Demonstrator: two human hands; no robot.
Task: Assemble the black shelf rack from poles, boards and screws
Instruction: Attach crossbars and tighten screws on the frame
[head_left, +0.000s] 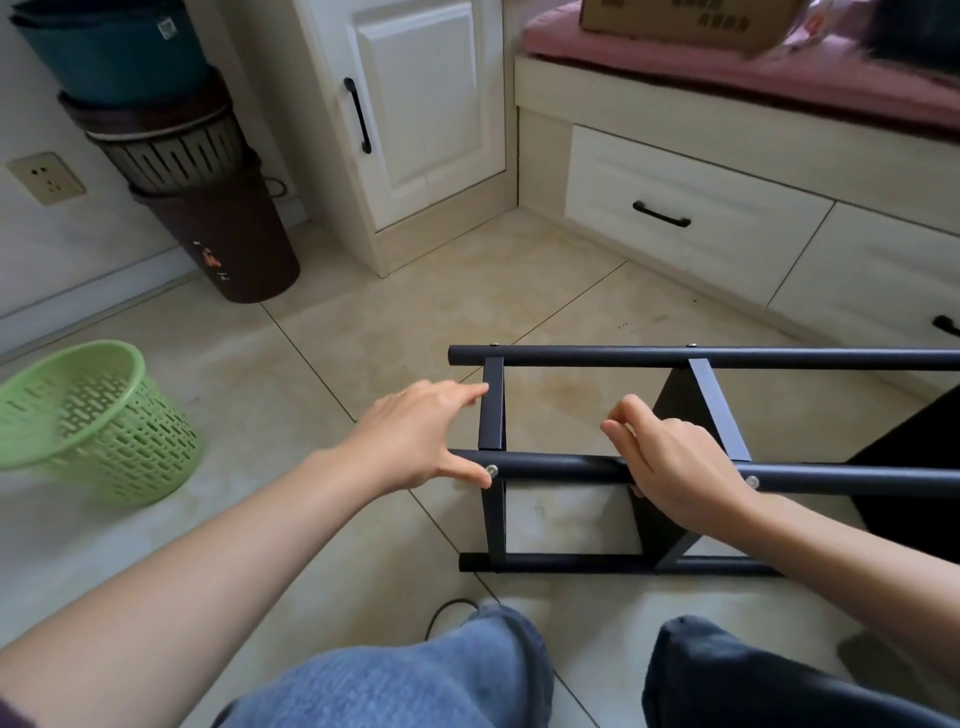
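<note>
Head view, item: black shelf rack (675, 467), lying on its side on the floor tiles (389, 338) before my knees, running off right; matte poles, flat crossbars, silver screws (491, 471) seated. My left hand (415, 436) is spread with straight fingers touching the end crossbar (492, 405), thumb by a screw, while my right hand (670, 462) grips the middle pole (561, 465). Risk, as I judge: a loose joint could let the frame twist or roll when turned.

Light: soft, even daylight — bright, no glare
Shadows: faint, under rack (597, 462)
Blur: green basket (88, 421) smeared
Edges: wide-angle bend — cabinet lines curve
</note>
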